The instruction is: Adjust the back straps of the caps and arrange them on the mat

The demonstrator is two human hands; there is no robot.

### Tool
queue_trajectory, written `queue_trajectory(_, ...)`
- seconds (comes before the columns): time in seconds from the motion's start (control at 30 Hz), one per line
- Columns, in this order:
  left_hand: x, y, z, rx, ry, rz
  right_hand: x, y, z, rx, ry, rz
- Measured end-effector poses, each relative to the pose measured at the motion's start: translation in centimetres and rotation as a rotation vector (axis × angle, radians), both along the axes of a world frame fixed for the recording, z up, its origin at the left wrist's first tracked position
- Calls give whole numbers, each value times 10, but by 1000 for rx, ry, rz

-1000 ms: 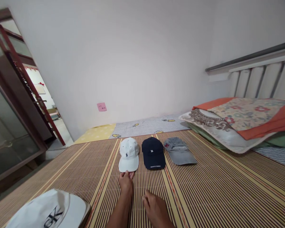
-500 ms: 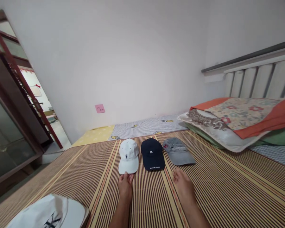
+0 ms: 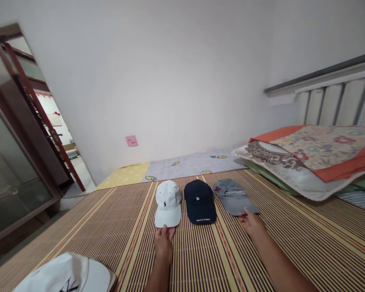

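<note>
Three baseball caps lie in a row on a striped bamboo mat (image 3: 134, 259), brims toward me. On the left is a white cap (image 3: 168, 198) with a small dark emblem; my left hand (image 3: 164, 244) pinches the front of its brim, thumb on top and fingers underneath. Between the other two sits a navy cap (image 3: 200, 202) with white lettering, touched by neither hand. The grey cap (image 3: 235, 196) is at the right, turned at an angle. My right hand (image 3: 252, 223) grips its brim edge, thumb above and fingers below.
Another white cap (image 3: 68, 275) with a black logo lies at the lower left. Stacked pillows (image 3: 280, 168) with an orange-edged floral cover are at the right, under a radiator (image 3: 331, 103). A pink note (image 3: 132, 141) is on the wall; a doorway stands at the left.
My right hand has moved right and forward and taken hold of the grey cap's brim. The left hand stays on the white cap's brim. The view has shifted slightly.
</note>
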State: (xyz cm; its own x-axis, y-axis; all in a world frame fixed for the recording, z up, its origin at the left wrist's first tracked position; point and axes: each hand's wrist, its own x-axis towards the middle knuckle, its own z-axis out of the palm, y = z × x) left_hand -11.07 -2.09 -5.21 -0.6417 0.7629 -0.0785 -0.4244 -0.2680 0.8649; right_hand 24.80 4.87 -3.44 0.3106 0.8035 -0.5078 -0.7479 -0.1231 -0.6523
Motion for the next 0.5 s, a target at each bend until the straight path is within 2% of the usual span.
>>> queue_trajectory(0.1, 0, -3, 3, -40, -61, -63, 6, 0, -4, 1, 14, -41)
queue_trajectory(0.27, 2, -5, 6, -26, -118, -85, 17, -4, -4, 1, 19, -99)
queue_trajectory(0.5, 3, -6, 6, -3, -146, -93, 21, -7, 2, 13, -8, -71)
